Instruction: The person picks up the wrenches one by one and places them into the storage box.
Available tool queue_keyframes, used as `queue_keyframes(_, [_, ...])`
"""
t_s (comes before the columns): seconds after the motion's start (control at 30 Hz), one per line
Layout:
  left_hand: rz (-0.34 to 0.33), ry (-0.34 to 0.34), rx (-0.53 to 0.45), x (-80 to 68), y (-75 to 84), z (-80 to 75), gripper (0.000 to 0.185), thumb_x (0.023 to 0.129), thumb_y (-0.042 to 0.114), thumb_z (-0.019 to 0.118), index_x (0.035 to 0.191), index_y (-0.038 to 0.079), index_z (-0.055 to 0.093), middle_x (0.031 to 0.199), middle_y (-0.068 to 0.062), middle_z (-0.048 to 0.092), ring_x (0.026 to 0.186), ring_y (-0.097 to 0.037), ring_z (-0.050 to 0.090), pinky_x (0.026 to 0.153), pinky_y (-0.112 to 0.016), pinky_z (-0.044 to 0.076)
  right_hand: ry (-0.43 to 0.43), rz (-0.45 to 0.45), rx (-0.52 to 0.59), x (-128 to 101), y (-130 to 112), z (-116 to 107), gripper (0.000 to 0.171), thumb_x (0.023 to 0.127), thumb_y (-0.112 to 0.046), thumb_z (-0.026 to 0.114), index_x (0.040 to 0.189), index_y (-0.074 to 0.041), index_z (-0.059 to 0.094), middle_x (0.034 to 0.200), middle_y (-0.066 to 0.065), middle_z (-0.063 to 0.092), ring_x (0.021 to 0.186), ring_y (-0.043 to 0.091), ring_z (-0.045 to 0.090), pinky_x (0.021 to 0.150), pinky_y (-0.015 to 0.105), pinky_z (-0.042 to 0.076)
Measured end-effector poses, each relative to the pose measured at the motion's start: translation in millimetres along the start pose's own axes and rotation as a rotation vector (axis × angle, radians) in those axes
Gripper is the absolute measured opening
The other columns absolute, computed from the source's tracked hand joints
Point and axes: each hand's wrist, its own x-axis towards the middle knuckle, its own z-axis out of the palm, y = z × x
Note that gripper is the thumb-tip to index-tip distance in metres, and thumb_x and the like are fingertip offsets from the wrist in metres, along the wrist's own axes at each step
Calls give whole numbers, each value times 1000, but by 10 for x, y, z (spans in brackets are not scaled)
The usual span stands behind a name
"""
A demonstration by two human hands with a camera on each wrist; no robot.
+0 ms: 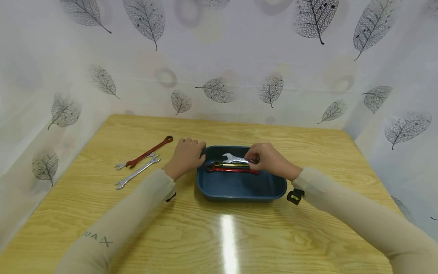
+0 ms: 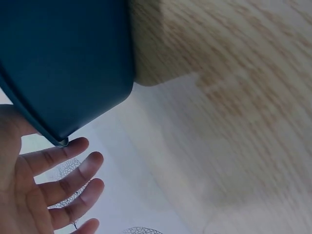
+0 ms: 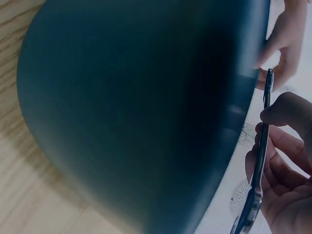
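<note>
A dark blue plastic basin (image 1: pixel 239 198) stands on the wooden table. My left hand (image 1: pixel 186 155) holds its left rear corner, thumb over the rim and fingers outside; in the left wrist view the fingers (image 2: pixel 73 185) spread loosely beside the rim. My right hand (image 1: pixel 269 160) pinches a silver wrench (image 1: pixel 234 158) between thumb and fingers, its open-ended jaw pointing left over the basin. From the right wrist, the wrench (image 3: pixel 261 151) shows edge-on, raised beyond the rim. Below it in the head view are a gold wrench (image 1: pixel 230 164) and a red wrench (image 1: pixel 230 170), in the basin.
Left of the basin, a dark red wrench (image 1: pixel 150 151) lies across a silver wrench (image 1: pixel 119 166) partly hidden under it. Another silver wrench (image 1: pixel 138 173) lies nearer me. A leaf-patterned curtain (image 1: pixel 219 57) hangs behind the table (image 1: pixel 191 236).
</note>
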Motion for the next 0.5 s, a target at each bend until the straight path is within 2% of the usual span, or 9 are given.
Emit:
queue_keyframes(0.23, [12,36,-6,-16,-3,54,32,90,31,55,114,12,61,101,-9,68,92,-29,60,89,-46,44,-48,-59,15,50,38,105,11,77,-1,69,88,-2,72,79,7,68,64,15,59,58,22,47])
queue_keyframes(0.5, [13,67,-10,-10,-2,71,32,90,30,55,114,11,61,100,-10,68,91,-29,61,89,-47,44,-125,-77,25,76,14,113,11,79,-4,68,90,-4,72,83,6,67,67,12,57,60,22,46])
